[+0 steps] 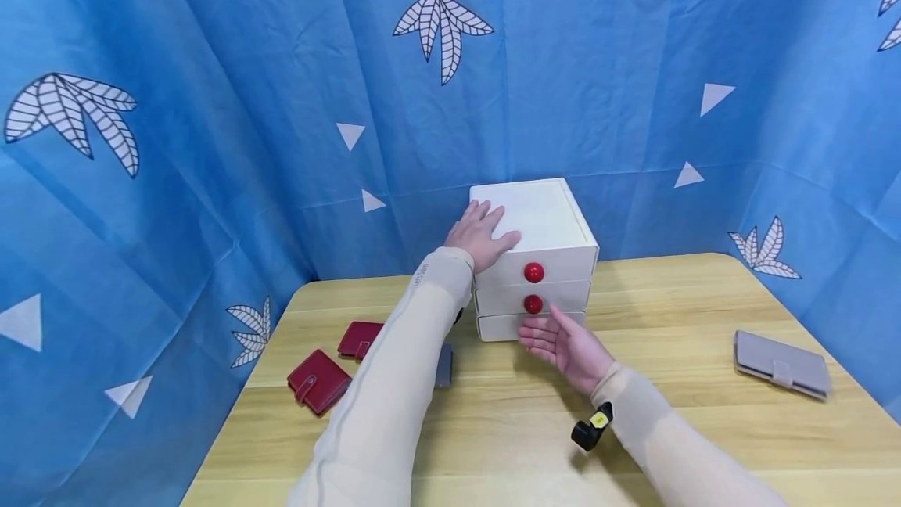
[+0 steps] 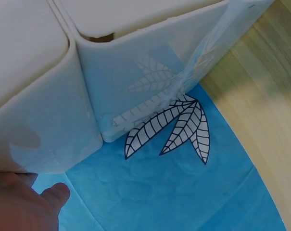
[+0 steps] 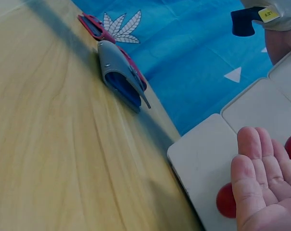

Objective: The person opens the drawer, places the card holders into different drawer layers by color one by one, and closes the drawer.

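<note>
My left hand (image 1: pixel 482 235) lies flat on top of the white drawer box (image 1: pixel 545 213), at its front left corner, fingers straight and spread, clamped on nothing; in the left wrist view only my thumb (image 2: pixel 53 195) shows beside the box's side wall (image 2: pixel 44 125). The box stands at the back middle of the desk (image 1: pixel 690 413), against the blue cloth (image 1: pixel 211 124). It has 3 drawers stacked; the top 2 each show a red knob (image 1: pixel 533 272), and the second knob (image 1: pixel 533 304) sits right under the first. My right hand (image 1: pixel 563 344) is in front of the bottom drawer (image 1: pixel 501 326), palm up and grip apart, fingers straight with their tips at the drawer's front; whether they touch it I cannot tell. In the right wrist view a third red knob (image 3: pixel 226 200) peeks out beside my fingers (image 3: pixel 253 163). Left of the box lie 2 red wallets (image 1: pixel 318 380), one nearer the box (image 1: pixel 360 339), and a grey wallet (image 1: pixel 443 366) half hidden behind my left sleeve (image 1: pixel 394 382). Well to the right of the box lies another grey wallet (image 1: pixel 780 364).
</note>
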Available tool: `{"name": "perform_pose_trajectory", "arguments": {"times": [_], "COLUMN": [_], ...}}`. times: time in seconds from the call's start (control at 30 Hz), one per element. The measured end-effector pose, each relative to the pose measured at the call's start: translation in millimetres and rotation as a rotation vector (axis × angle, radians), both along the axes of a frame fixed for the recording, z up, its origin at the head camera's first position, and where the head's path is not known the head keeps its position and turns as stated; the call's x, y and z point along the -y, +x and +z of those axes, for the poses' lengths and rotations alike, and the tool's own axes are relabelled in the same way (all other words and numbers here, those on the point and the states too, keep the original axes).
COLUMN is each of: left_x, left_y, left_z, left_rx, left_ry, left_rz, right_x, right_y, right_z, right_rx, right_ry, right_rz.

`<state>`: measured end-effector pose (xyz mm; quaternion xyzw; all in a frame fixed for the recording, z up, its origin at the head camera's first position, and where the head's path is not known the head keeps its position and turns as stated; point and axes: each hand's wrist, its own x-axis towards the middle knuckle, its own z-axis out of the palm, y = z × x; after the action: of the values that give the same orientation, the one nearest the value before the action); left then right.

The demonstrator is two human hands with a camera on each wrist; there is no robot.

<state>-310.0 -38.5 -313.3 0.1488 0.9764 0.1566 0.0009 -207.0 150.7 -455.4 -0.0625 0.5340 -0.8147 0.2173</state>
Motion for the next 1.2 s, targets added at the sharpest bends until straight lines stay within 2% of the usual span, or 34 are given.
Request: {"name": "perform_pose_trajectory", "arguments": {"times": [0.17, 0.4, 0.67, 1.2], "left_x": [-0.4, -0.5, -0.5, -1.4], "left_y": [-1.9, -0.6, 1.3, -2.2], "left_z": [-0.7, -0.6, 0.2, -2.2], "left_rx": [0.003, 0.001, 0.003, -0.006], "left_ry": [-0.003, 0.004, 0.011, 0.015], "left_rz": [0.001, 0.004, 0.005, 0.002], "right_x": [8.2, 16.6, 20.7, 20.2], "right_y": [-5.3, -11.7, -15.9, -15.0], "right_z": [1.1, 2.6, 3.0, 6.2], "right_rx": [0.051, 0.063, 0.086, 0.067], "right_ry": [-0.021, -0.066, -0.113, -0.123], "right_rz": [-0.028, -0.014, -0.046, -0.041]}}
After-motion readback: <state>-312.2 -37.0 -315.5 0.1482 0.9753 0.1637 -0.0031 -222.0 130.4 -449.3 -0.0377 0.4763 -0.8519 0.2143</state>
